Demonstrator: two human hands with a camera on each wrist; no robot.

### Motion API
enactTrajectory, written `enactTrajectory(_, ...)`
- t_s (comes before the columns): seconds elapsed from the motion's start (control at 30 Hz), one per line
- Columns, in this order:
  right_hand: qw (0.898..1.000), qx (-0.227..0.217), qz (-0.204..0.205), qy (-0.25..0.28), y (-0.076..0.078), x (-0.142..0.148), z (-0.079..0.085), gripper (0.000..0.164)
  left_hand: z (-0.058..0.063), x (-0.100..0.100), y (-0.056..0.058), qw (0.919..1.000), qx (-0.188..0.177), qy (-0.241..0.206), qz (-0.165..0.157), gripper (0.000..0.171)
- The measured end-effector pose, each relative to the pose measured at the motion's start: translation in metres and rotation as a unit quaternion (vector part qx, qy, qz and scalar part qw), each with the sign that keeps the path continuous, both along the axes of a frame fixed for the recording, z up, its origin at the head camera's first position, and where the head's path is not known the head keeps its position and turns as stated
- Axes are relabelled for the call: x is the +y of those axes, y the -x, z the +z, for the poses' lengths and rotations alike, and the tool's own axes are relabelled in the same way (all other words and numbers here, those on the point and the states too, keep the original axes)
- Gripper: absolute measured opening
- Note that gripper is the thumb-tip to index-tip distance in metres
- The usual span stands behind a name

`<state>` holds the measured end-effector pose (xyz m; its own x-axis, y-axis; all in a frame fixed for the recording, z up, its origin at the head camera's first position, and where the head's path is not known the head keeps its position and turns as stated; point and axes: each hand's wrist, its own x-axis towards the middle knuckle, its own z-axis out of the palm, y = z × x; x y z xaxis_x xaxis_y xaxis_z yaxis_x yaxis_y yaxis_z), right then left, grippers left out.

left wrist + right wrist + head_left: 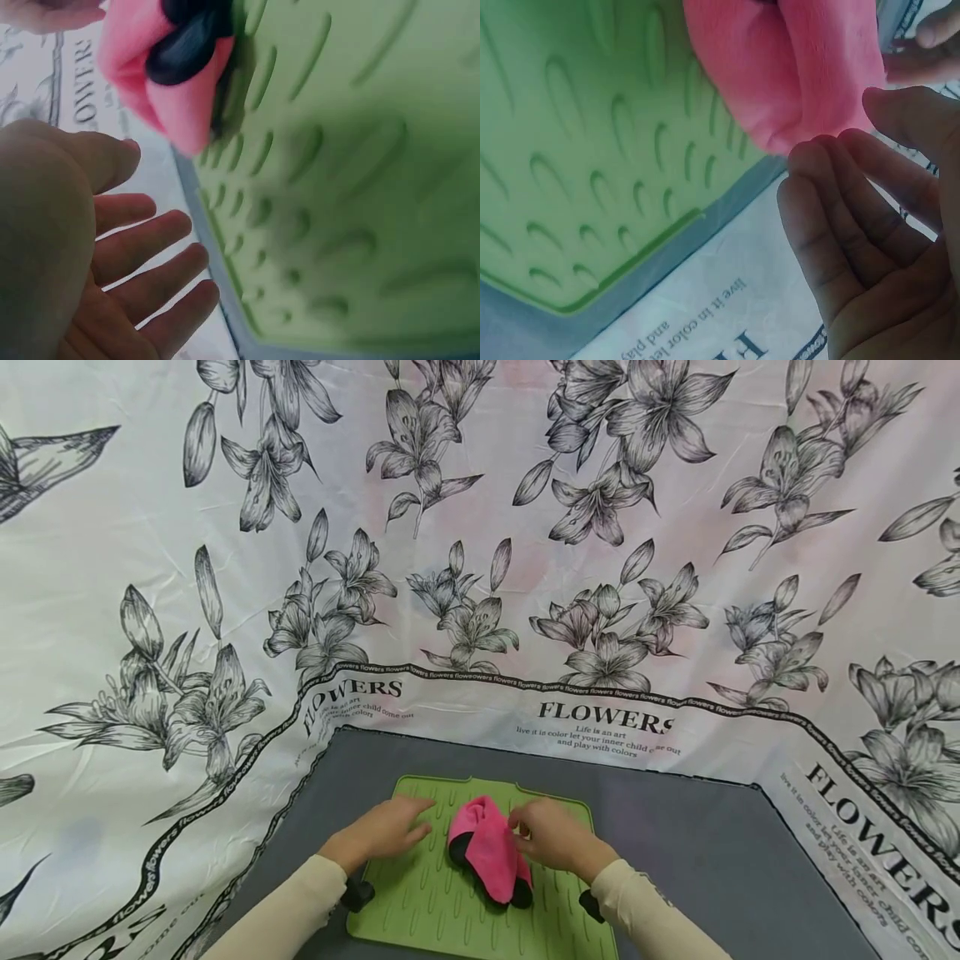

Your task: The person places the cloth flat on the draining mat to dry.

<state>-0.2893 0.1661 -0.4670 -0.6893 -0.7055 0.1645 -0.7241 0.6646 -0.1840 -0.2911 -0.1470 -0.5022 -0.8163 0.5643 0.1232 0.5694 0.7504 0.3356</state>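
A soft pink cloth item [491, 856] with black patches lies folded on a green ridged mat [420, 893]. Its exact kind is unclear. In the left wrist view, one of its black parts [184, 49] looks smooth and dark. My left hand [386, 833] hovers over the mat's left side, apart from the cloth, fingers loosely spread. To the right, my right hand [555, 833] is held close beside the cloth, fingers slightly bent. In the right wrist view its fingertips [821, 150] meet the cloth's edge; whether they touch it cannot be told.
The mat lies on a dark grey tabletop [697, 852]. White sheets [480, 527] printed with lilies and lettering enclose the table at the back and sides. Dark wrist straps [356, 895] sit under both forearms.
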Motion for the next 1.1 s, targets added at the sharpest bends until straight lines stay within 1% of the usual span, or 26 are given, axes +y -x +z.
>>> enactTrajectory(0.1,1.0,-0.014,0.009,0.003,-0.001,-0.004,-0.006,0.006,-0.007,0.013,0.005,0.9999,0.002,0.01,-0.012,0.048)
enactTrajectory(0.17,1.0,-0.021,0.006,0.005,-0.003,-0.006,-0.011,0.005,-0.013,0.021,0.008,0.9997,0.004,0.014,-0.018,0.048)
enactTrajectory(0.23,1.0,-0.027,-0.002,0.008,-0.005,-0.008,-0.016,0.008,-0.018,0.029,0.011,0.9995,0.009,0.015,-0.026,0.047)
enactTrajectory(0.3,0.999,-0.034,-0.009,0.016,-0.006,-0.009,-0.021,0.015,-0.022,0.035,0.013,0.9992,0.016,0.017,-0.033,0.041)
enactTrajectory(0.43,0.999,-0.042,-0.018,0.021,-0.01,-0.012,-0.032,0.03,-0.025,0.046,0.014,0.9986,0.023,0.01,-0.048,0.016)
enactTrajectory(0.53,0.999,-0.041,-0.025,0.017,-0.012,-0.014,-0.039,0.032,-0.029,0.051,0.015,0.9981,0.031,0.005,-0.053,0.004)
enactTrajectory(0.6,0.999,-0.036,-0.024,0.019,-0.012,-0.015,-0.043,0.028,-0.033,0.054,0.016,0.9978,0.037,-0.008,-0.054,0.005)
enactTrajectory(0.7,1.0,-0.007,-0.008,0.03,-0.011,-0.016,-0.048,0.02,-0.037,0.055,0.017,0.9966,0.057,-0.033,-0.05,0.011)
enactTrajectory(0.83,0.999,0.013,0.002,0.032,-0.01,-0.018,-0.049,0.021,-0.039,0.057,0.016,0.9946,0.074,-0.06,-0.04,0.018)
enactTrajectory(0.9,0.999,0.008,0.003,0.032,-0.01,-0.017,-0.048,0.023,-0.039,0.056,0.016,0.9934,0.082,-0.068,-0.042,0.018)
enactTrajectory(1.03,0.999,0.008,0.009,0.032,-0.007,-0.012,-0.043,0.023,-0.036,0.051,0.018,0.9903,0.093,-0.083,-0.062,0.017)
enactTrajectory(1.1,0.999,0.008,0.009,0.03,-0.005,-0.008,-0.039,0.024,-0.032,0.047,0.019,0.9906,0.087,-0.084,-0.064,0.016)
